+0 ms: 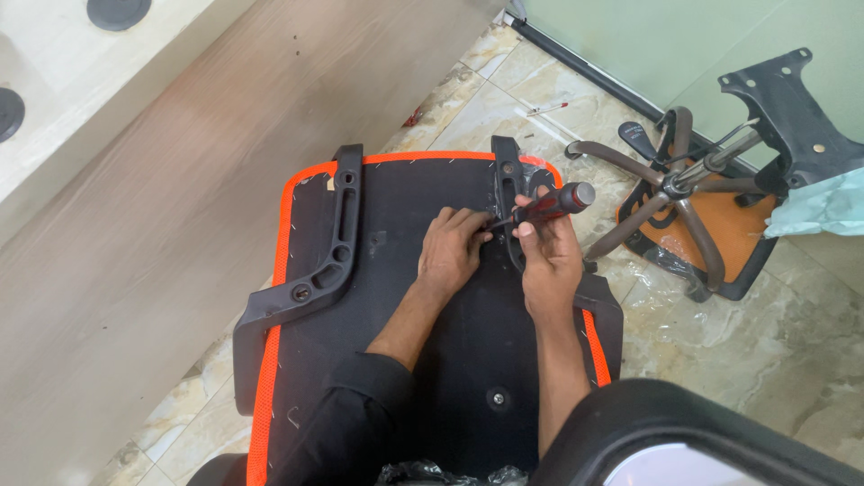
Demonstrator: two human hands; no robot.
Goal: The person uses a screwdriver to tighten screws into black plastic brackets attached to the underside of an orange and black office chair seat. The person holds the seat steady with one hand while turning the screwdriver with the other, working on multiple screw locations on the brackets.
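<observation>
We are gripping a red-and-black screwdriver (546, 205) in our right hand (551, 256), its tip lying at the right black plastic armrest bracket (509, 175) on the upturned seat (405, 297), black fabric edged in orange; our left hand (450, 247) is pinching beside the tip, fingers curled

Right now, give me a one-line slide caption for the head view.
Right hand works a screwdriver at an upturned chair seat; left hand steadies its tip.
</observation>
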